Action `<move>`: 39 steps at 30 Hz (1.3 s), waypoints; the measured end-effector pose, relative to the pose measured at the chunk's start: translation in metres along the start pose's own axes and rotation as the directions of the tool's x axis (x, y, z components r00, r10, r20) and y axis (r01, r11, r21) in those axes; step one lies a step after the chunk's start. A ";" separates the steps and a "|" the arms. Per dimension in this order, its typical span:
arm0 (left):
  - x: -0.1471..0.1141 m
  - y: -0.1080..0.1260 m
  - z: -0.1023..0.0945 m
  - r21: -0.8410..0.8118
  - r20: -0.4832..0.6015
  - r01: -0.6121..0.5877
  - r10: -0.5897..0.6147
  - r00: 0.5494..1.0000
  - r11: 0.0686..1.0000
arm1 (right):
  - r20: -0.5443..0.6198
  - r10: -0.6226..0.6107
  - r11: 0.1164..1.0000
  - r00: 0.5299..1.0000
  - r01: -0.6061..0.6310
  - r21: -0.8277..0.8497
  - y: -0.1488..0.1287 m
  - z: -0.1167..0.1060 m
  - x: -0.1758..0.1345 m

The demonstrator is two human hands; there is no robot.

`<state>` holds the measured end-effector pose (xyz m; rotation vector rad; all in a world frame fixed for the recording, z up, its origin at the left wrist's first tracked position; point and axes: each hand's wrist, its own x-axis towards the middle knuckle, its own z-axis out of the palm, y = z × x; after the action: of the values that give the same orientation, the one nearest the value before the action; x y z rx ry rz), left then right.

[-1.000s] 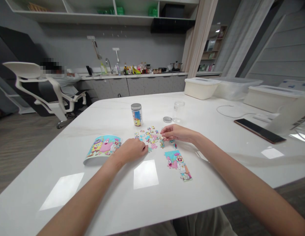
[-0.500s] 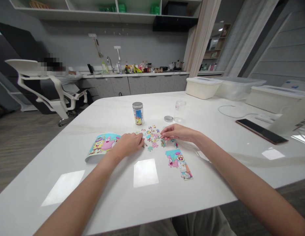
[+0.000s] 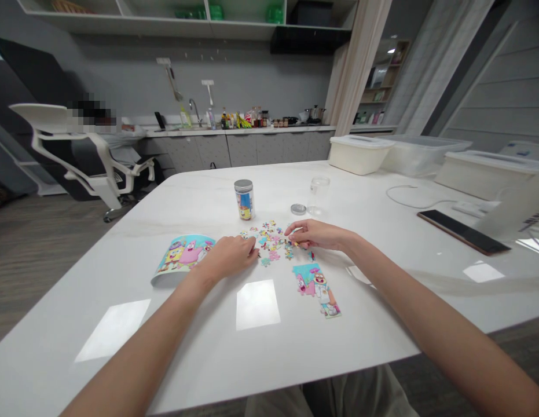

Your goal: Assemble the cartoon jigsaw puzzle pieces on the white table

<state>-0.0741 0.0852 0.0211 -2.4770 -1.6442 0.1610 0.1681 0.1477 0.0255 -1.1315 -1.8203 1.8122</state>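
Loose puzzle pieces: scattered on the white bench between the two hands (one turquoise piece lies at the near edge of the scatter).
Left hand: back upward, fingers curled, at the left edge of the scatter; its fingertips are turned out of sight, so how its grip stands, or whether it has a piece, cannot be told.
Right hand: over the right side of the scatter, thumb and forefinger close together; the grip looks narrow, but whether a piece is pinched there cannot be told.
Joined section: flat, nearer the person than the right hand, showing a pink figure and a white-suited one.
Picture sheet: bowed, left of the left hand, printed with cartoon figures.
Jars: a lidded one upright beyond the scatter; a clear one to its right, just beside a silver lid.
Far right: a dark phone lying flat.
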 end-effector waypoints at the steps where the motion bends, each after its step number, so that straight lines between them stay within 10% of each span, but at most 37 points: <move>1: 0.000 0.000 0.000 -0.008 0.004 0.003 -0.003 1.000 1.000 | 0.008 0.003 1.000 1.000 -0.003 0.006 0.000 0.000 0.000; 39: -0.001 0.001 0.000 -0.035 0.003 -0.009 0.009 1.000 0.999 | 0.026 0.015 0.999 1.000 -0.016 0.032 0.001 -0.001 0.002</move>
<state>-0.0740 0.0836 0.0211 -2.5113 -1.6507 0.1382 0.1677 0.1495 0.0244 -1.1185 -1.7942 1.8668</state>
